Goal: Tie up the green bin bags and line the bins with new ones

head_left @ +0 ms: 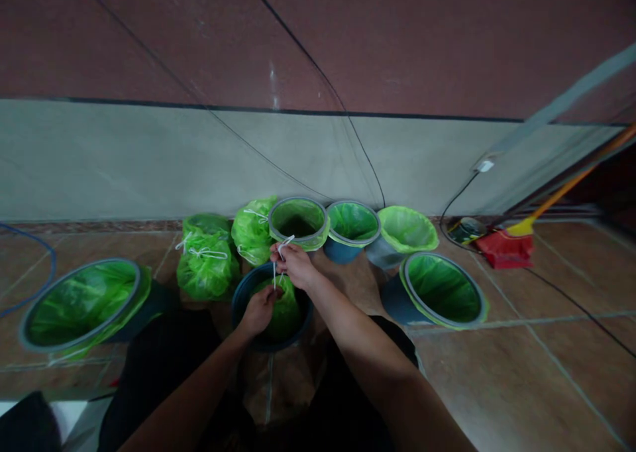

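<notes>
Between my knees stands a dark blue bin (242,333) with a green garbage bag (289,314) gathered inside it. A white drawstring (274,276) runs between my two hands above the bag. My right hand (293,265) is higher and pinches the string, with a white loop end sticking up past the fingers. Lower and to the left, my left hand (260,309) is closed on the string near the bag's gathered top. The fingertips of the left hand are partly hidden.
Tied green bags (206,260) sit by the wall. Bag-lined bins stand along it, with another lined bin (442,289) at right and a large one (79,306) at left. A red dustpan (504,248), a broom (561,197) and a black cable (576,309) are at far right.
</notes>
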`<act>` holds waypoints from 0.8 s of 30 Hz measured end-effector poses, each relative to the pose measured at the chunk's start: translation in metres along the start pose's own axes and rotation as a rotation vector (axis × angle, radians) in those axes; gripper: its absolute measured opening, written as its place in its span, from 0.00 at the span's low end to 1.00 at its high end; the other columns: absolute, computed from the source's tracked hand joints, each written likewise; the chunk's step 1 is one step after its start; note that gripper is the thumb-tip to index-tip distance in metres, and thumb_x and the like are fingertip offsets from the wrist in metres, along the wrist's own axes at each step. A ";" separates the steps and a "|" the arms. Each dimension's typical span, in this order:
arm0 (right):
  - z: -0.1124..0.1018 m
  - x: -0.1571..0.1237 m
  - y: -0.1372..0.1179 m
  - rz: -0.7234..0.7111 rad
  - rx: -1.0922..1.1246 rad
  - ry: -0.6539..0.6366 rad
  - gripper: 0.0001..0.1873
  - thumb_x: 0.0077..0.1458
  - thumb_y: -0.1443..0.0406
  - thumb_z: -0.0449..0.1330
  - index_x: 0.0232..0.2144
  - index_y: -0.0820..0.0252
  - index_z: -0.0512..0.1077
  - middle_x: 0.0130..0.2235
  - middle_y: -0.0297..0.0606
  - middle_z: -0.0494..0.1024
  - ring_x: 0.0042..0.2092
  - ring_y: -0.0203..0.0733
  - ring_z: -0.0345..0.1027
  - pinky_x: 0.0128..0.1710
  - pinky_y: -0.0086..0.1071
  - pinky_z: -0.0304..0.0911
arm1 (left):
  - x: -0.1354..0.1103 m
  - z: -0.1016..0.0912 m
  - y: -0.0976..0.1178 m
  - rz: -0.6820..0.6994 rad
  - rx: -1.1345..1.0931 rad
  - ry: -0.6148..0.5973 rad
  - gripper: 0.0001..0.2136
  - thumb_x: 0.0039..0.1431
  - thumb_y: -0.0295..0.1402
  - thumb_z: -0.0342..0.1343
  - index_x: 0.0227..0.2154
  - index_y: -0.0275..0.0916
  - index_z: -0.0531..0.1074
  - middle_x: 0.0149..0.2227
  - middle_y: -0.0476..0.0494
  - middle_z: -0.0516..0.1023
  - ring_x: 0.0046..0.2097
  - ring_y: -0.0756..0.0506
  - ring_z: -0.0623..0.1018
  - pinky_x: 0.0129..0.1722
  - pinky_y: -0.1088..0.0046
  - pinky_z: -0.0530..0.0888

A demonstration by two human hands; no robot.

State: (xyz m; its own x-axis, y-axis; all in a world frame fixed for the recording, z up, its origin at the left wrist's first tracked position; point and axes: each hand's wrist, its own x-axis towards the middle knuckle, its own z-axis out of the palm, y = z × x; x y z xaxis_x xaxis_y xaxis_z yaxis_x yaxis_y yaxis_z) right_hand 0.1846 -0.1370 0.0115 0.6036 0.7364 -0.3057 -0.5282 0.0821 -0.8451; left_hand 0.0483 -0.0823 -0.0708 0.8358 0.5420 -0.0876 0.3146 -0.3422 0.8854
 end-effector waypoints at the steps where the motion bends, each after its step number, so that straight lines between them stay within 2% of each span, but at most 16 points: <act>1: 0.000 0.001 -0.003 -0.002 -0.008 0.026 0.06 0.61 0.67 0.57 0.30 0.60 0.69 0.19 0.25 0.68 0.18 0.27 0.53 0.19 0.23 0.48 | 0.000 0.000 -0.002 -0.021 -0.030 0.017 0.11 0.57 0.41 0.53 0.28 0.41 0.76 0.30 0.44 0.82 0.37 0.41 0.80 0.44 0.63 0.75; 4: -0.003 0.001 -0.011 -0.006 -0.061 0.134 0.06 0.60 0.71 0.55 0.31 0.59 0.69 0.18 0.23 0.67 0.17 0.27 0.53 0.18 0.22 0.48 | 0.000 -0.006 -0.001 -0.095 -0.182 0.123 0.14 0.54 0.46 0.56 0.27 0.40 0.78 0.31 0.44 0.82 0.38 0.41 0.80 0.44 0.64 0.74; 7: -0.006 0.000 -0.017 0.027 -0.089 0.284 0.07 0.59 0.73 0.54 0.31 0.59 0.68 0.18 0.23 0.68 0.16 0.27 0.51 0.17 0.23 0.48 | 0.002 -0.016 0.009 -0.175 -0.357 0.233 0.19 0.51 0.50 0.60 0.31 0.38 0.80 0.33 0.43 0.83 0.38 0.42 0.80 0.44 0.65 0.74; 9: -0.006 -0.003 -0.018 0.037 -0.086 0.308 0.07 0.60 0.73 0.54 0.31 0.59 0.68 0.18 0.24 0.68 0.16 0.28 0.52 0.17 0.23 0.47 | 0.005 -0.020 0.016 -0.200 -0.411 0.257 0.21 0.48 0.52 0.62 0.33 0.38 0.80 0.32 0.43 0.83 0.38 0.43 0.79 0.43 0.66 0.73; 14: -0.001 -0.010 -0.009 0.031 -0.077 0.087 0.08 0.63 0.67 0.55 0.32 0.61 0.72 0.19 0.27 0.71 0.17 0.26 0.52 0.18 0.22 0.49 | 0.016 -0.018 0.028 -0.114 -0.326 0.237 0.19 0.49 0.51 0.60 0.29 0.38 0.77 0.26 0.48 0.77 0.33 0.46 0.75 0.39 0.69 0.70; 17: 0.006 -0.017 -0.003 0.076 -0.056 -0.096 0.12 0.64 0.70 0.50 0.32 0.62 0.73 0.20 0.29 0.72 0.18 0.27 0.51 0.20 0.22 0.49 | 0.019 -0.011 0.030 -0.102 -0.281 0.211 0.15 0.51 0.48 0.57 0.27 0.39 0.74 0.23 0.50 0.71 0.29 0.47 0.71 0.33 0.70 0.68; 19: 0.012 -0.022 -0.002 0.124 -0.019 -0.204 0.14 0.63 0.71 0.49 0.31 0.62 0.74 0.21 0.30 0.72 0.18 0.28 0.51 0.20 0.23 0.48 | 0.019 -0.008 0.031 -0.090 -0.228 0.191 0.11 0.50 0.43 0.57 0.28 0.39 0.74 0.25 0.49 0.73 0.32 0.45 0.73 0.35 0.69 0.69; 21: 0.017 -0.024 -0.004 0.161 0.035 -0.253 0.16 0.63 0.71 0.48 0.30 0.63 0.73 0.20 0.32 0.71 0.19 0.29 0.50 0.20 0.24 0.46 | 0.016 -0.006 0.032 -0.069 -0.139 0.093 0.08 0.48 0.38 0.57 0.27 0.39 0.74 0.27 0.47 0.74 0.36 0.43 0.75 0.37 0.67 0.70; 24: 0.018 -0.020 -0.010 0.182 0.129 -0.220 0.17 0.65 0.71 0.47 0.29 0.63 0.72 0.20 0.32 0.70 0.19 0.29 0.47 0.21 0.24 0.46 | 0.007 -0.005 0.032 -0.059 -0.025 -0.159 0.06 0.47 0.35 0.56 0.21 0.40 0.73 0.22 0.48 0.72 0.31 0.44 0.73 0.34 0.68 0.69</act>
State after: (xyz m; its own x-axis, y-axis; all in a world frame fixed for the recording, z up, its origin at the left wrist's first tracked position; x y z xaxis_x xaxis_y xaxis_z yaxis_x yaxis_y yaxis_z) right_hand 0.1671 -0.1405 0.0335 0.3553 0.8735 -0.3327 -0.6957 0.0094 -0.7182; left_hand 0.0622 -0.0856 -0.0405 0.8775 0.4315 -0.2094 0.3558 -0.2929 0.8875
